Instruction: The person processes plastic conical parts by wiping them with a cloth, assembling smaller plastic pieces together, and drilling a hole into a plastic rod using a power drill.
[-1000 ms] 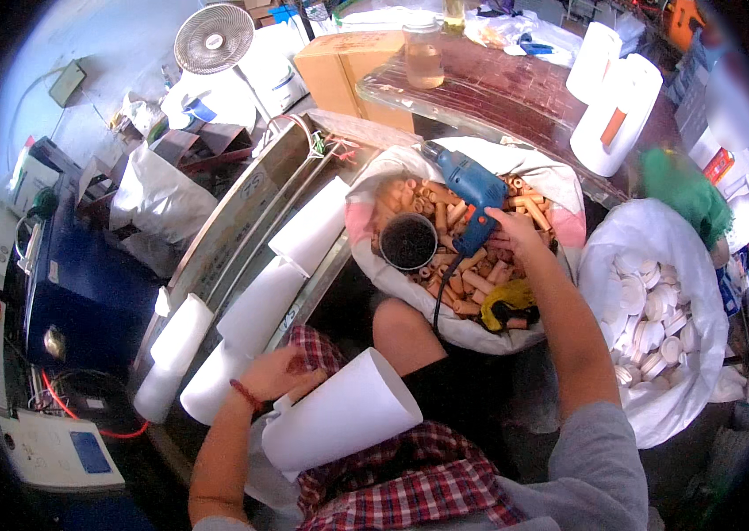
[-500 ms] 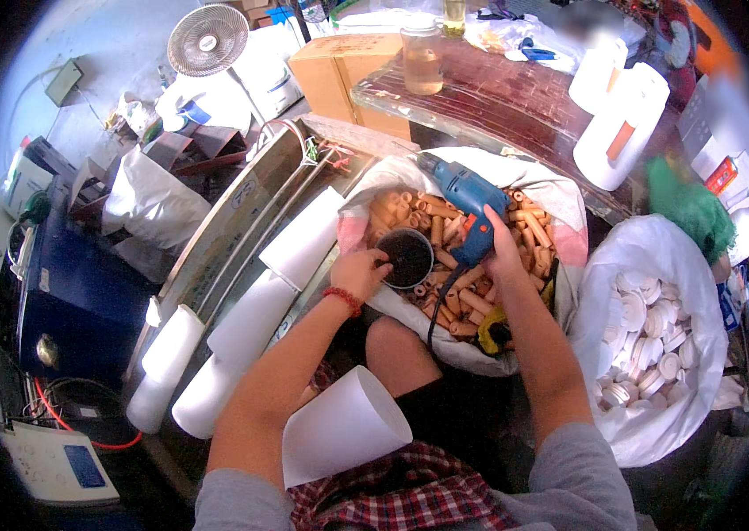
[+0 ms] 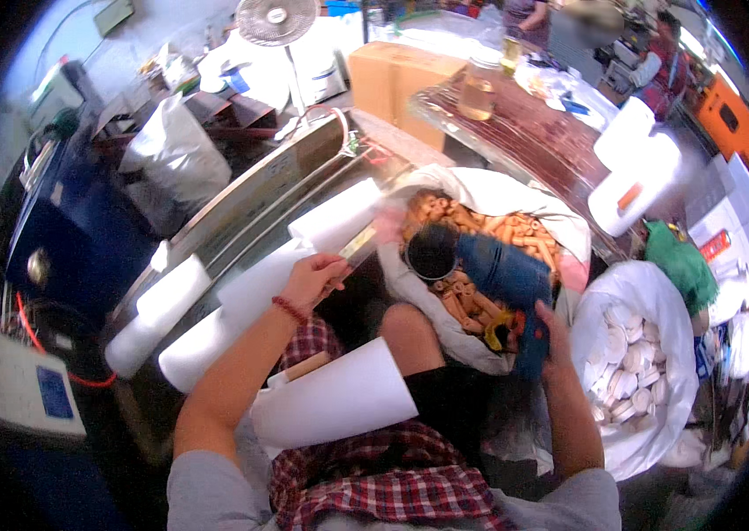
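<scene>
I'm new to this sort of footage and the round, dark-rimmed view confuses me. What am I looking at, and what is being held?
There is no machine arm here: these are a person's own two bare hands. Every picture comes from one wide camera worn on the head, looking down, so straight edges bend.

The right hand grips a blue drill, blurred here. The left hand has its fingertips drawn together; whether anything is between them is too small to tell.

A white cylinder lies across the lap, over a plaid cloth. Ahead is a sack of brown tubes; to the right, a bag of white discs. More white cylinders lie to the left.
</scene>
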### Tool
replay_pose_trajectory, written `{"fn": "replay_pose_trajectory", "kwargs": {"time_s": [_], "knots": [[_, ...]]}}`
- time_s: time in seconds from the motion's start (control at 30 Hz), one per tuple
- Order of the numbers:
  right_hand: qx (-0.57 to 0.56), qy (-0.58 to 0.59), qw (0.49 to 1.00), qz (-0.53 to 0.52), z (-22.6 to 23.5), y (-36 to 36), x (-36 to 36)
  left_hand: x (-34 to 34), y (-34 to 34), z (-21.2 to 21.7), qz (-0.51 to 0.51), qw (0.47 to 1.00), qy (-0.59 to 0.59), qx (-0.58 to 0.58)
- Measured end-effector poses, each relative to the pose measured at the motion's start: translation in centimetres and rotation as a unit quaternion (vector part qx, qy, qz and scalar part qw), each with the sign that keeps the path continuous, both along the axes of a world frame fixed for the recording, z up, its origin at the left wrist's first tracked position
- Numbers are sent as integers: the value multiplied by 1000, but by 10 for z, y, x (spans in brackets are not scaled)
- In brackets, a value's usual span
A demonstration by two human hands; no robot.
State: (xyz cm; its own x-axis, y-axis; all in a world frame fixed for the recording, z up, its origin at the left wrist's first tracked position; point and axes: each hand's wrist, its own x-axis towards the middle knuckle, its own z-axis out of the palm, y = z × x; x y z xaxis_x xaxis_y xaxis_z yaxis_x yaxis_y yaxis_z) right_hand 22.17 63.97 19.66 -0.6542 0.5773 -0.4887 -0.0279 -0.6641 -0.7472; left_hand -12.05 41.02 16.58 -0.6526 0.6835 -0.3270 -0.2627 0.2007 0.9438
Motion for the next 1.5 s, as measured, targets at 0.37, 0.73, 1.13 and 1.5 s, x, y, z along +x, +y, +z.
{"fn": "replay_pose_trajectory", "kwargs": {"time_s": [0.37,0.73,1.13,1.5], "knots": [[-10,-69,983,172,-82,-102,-11,10,-167,-65,161,973,-164,25],[-36,-70,985,152,-81,-104,-15,20,-160,-67,161,963,-202,71],[-37,-74,987,137,-81,-103,-15,23,-154,-61,134,981,-135,44],[-49,-78,985,147,-85,-99,-12,23,-151,-61,128,990,-48,27]]}}
